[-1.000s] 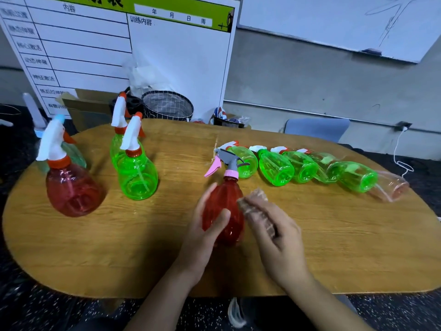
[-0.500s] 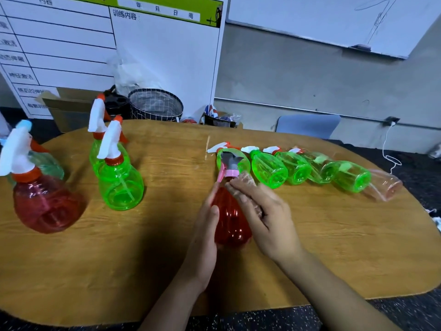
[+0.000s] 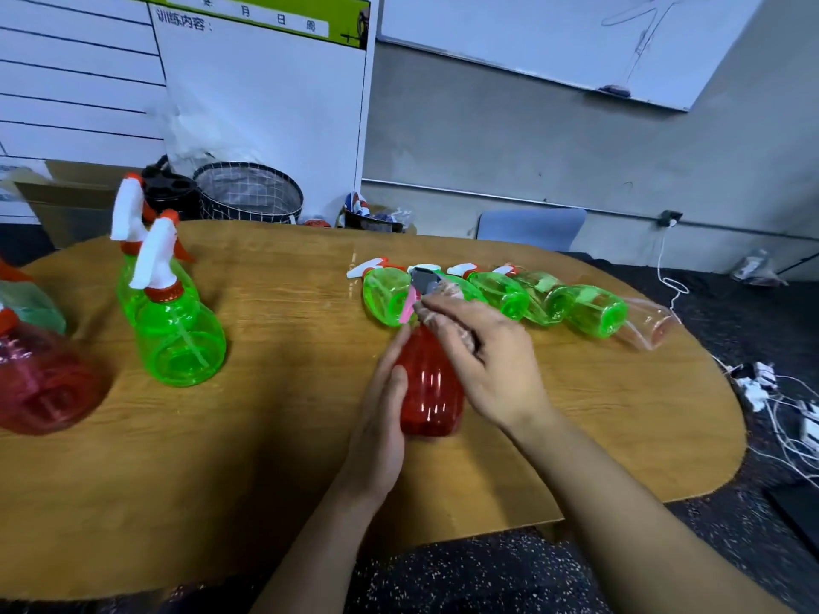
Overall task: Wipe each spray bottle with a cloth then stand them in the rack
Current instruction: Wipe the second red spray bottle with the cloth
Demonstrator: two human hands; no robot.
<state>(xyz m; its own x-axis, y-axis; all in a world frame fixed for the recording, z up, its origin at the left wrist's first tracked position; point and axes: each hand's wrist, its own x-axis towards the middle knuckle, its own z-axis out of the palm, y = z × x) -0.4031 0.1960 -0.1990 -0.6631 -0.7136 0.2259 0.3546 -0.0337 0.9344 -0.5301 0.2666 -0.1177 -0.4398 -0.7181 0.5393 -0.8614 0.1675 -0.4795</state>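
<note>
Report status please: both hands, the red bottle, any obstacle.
Left hand holds red bottle upright on table. Right hand presses cloth at its neck. Row of lying green bottles just behind.

Soft, even indoor light, slight motion blur, wide-angle bending at edges.
</note>
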